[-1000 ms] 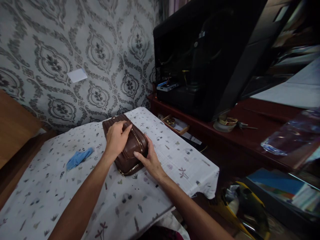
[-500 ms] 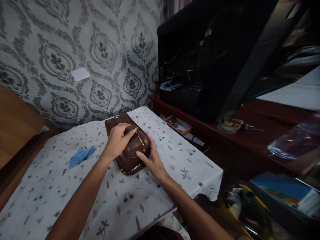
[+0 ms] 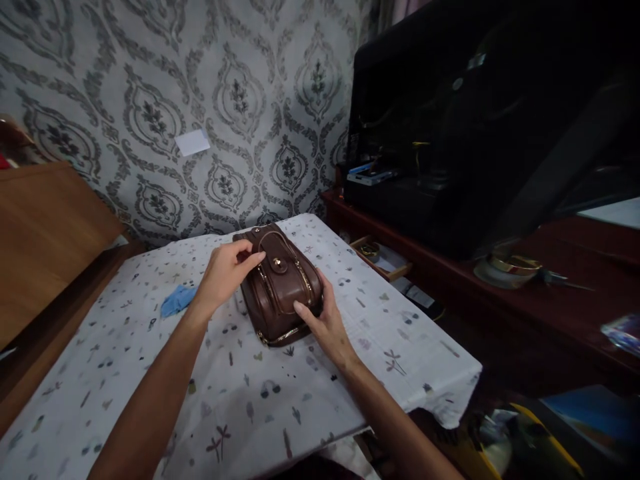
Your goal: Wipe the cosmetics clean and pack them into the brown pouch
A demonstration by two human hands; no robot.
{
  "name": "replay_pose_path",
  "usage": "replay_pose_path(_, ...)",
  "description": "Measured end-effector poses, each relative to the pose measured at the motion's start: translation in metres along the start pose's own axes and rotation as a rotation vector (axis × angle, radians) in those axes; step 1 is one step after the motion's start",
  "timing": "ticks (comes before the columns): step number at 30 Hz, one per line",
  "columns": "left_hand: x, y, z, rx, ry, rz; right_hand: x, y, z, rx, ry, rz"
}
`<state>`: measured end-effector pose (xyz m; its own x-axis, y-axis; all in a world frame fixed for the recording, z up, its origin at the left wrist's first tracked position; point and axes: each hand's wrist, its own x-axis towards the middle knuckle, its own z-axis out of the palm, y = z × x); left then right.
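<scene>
A brown leather bag (image 3: pixel 290 283) with gold zippers and a small clasp lies on the cloth-covered table. My right hand (image 3: pixel 323 317) grips its right side near the front corner, thumb on top and fingers along the edge. At the bag's upper left, my left hand (image 3: pixel 230 270) is closed, its thumb and curled fingers near the upper end of the left zipper. Whatever is between those fingertips is too small to make out. A blue cloth (image 3: pixel 177 301) lies crumpled to the left of my left forearm.
The table (image 3: pixel 240 413) wears a white printed cloth. To the right, a large black screen (image 3: pixel 450 147) stands on a dark red desk, beside a roll of tape (image 3: pixel 507 270). An open drawer (image 3: pixel 385 260) juts out toward the table. A wooden panel (image 3: pixel 55 233) leans at left.
My left hand has moved off the bag's middle to its upper left, uncovering the clasp and left zipper. The right hand keeps its grip. The view has turned slightly left.
</scene>
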<state>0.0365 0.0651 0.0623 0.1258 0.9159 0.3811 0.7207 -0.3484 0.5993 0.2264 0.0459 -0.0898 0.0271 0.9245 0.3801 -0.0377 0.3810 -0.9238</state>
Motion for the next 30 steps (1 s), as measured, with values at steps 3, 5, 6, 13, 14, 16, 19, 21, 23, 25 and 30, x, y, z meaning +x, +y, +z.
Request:
replay_pose_path(3, -0.001, 0.000, 0.006, -0.061, 0.070, -0.024, -0.001, -0.002, 0.000, 0.001, -0.006, 0.005)
replay_pose_path(5, -0.002, 0.001, 0.008, -0.121, 0.097, -0.045, -0.001, -0.003, 0.000, -0.007, -0.017, 0.001)
replay_pose_path(6, -0.004, 0.002, 0.009, -0.153, 0.102, -0.056, -0.002, -0.004, -0.001, -0.014, -0.022, 0.002)
replay_pose_path(13, -0.021, 0.006, 0.019, -0.327, 0.103, -0.108, -0.005, 0.001, 0.000, -0.105, -0.042, -0.001)
replay_pose_path(14, -0.024, 0.006, 0.021, -0.342, 0.119, -0.106, -0.006, 0.003, 0.001, -0.150, -0.024, -0.031)
replay_pose_path(16, -0.030, 0.005, 0.024, -0.342, 0.156, -0.100, -0.007, 0.004, 0.003, -0.272, 0.048, -0.153)
replay_pose_path(19, -0.039, 0.002, 0.030, -0.255, 0.202, -0.041, -0.009, 0.001, 0.006, -0.465, 0.155, -0.436)
replay_pose_path(21, -0.045, -0.002, 0.034, -0.169, 0.226, 0.022, -0.009, -0.003, 0.008, -0.561, 0.159, -0.597)
replay_pose_path(23, -0.052, -0.006, 0.037, -0.101, 0.245, 0.063, -0.009, -0.005, 0.009, -0.629, 0.137, -0.691)
replay_pose_path(25, -0.057, -0.010, 0.038, -0.066, 0.243, 0.081, -0.008, -0.005, 0.009, -0.678, 0.119, -0.720)
replay_pose_path(30, -0.059, -0.017, 0.032, -0.086, 0.127, 0.107, -0.007, -0.001, 0.008, -0.721, 0.122, -0.723)
